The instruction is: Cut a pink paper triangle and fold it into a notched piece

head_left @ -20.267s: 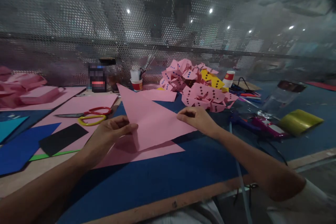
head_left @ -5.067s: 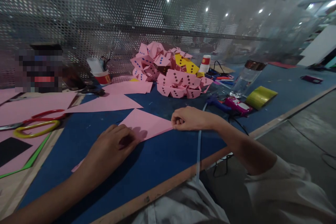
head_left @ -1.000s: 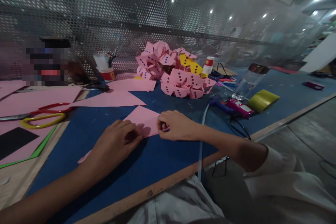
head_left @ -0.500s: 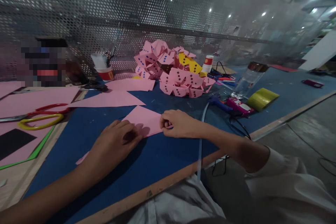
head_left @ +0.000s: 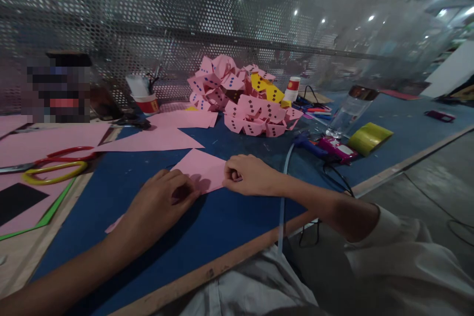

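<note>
I have both hands on the folded-looking pink sheet [head_left: 203, 164], which lies on the blue tabletop [head_left: 222, 227] about midway between its near wooden edge and the far edge along the perforated panel. On my left hand [head_left: 161, 197] the fingers are bent over, with a dark hollow between them and the thumb; their tips come down on the sheet's left part, by its near border. From this view I can't tell whether finger and thumb pinch the paper or only press it. My right hand [head_left: 247, 174] is curled more tightly, thumb tucked in towards the index finger, at the sheet's right end; its grip is hidden from me too. A small pink piece [head_left: 114, 224] pokes out beside my left wrist, partly covered by it. Just beyond the sheet, towards the far edge, I see a pointed pink sheet [head_left: 159, 140]. Right of my right hand, a pale strip [head_left: 282, 222] crosses the tabletop's near edge. The dotted pink paper pieces [head_left: 255, 116] sit near the far edge.
</note>
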The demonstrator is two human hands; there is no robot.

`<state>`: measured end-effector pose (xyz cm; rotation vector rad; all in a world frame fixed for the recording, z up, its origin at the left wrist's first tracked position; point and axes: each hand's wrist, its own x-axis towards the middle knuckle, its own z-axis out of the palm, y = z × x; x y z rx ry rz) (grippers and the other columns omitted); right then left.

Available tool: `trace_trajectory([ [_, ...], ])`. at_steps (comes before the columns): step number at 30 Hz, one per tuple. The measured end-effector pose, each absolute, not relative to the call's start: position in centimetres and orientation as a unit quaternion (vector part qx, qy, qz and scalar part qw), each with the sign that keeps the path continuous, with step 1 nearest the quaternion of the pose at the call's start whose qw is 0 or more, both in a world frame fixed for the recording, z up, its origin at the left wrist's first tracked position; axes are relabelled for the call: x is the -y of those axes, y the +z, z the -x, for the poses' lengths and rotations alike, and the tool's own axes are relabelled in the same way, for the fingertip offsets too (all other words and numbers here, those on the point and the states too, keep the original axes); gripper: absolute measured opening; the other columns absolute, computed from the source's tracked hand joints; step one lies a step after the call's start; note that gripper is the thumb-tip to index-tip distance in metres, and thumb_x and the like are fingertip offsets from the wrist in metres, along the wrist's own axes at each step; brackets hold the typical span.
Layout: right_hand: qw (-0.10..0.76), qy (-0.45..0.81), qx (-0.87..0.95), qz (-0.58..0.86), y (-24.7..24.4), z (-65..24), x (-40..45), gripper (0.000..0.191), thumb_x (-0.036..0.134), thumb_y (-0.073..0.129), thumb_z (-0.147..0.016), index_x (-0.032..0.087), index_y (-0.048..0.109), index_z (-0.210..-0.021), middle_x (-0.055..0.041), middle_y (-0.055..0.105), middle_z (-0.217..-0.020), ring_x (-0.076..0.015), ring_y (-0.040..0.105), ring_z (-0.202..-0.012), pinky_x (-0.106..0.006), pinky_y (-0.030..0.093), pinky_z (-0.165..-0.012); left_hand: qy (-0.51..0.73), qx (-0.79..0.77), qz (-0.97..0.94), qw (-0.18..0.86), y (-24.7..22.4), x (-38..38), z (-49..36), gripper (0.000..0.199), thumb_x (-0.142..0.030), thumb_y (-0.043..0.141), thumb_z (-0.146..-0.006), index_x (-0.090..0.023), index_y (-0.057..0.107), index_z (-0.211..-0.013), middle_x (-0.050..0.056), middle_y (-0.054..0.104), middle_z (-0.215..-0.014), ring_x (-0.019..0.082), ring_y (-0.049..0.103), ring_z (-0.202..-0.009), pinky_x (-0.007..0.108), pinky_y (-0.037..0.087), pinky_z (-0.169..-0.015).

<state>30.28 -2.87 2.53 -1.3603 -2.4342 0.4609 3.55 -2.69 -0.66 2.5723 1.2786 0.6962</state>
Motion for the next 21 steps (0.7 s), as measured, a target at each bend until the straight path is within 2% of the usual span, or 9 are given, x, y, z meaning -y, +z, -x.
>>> trace_trajectory([
  [12,0.150,0.174,0.849,0.475,2.61,-30.49,2.78,0.016,0.033,0.067,-0.091,0.019,0.070,-0.087,-0.0029,0.070,-0.093,-0.0170,0.059,-0.087,-0.031,0.035,-0.078,0.232,-0.435,-0.864,0.098,-0.47,2.72,-3.63,0.042,-0.060,0.053,-0.100,-0.025,0.067,-0.081,0.004,0.069,-0.082,0.026,0.055,-0.080,0.039,0.037,-0.073],
  [21,0.158,0.157,0.846,0.485,2.73,-30.33,3.10,0.007,0.024,0.065,-0.085,0.019,0.066,-0.081,-0.0022,0.069,-0.090,-0.0169,0.058,-0.085,-0.030,0.036,-0.076,0.242,-0.428,-0.866,0.091,-0.59,2.69,-3.66,0.039,-0.056,0.056,-0.099,-0.024,0.067,-0.080,0.004,0.066,-0.080,0.025,0.055,-0.079,0.037,0.037,-0.073],
])
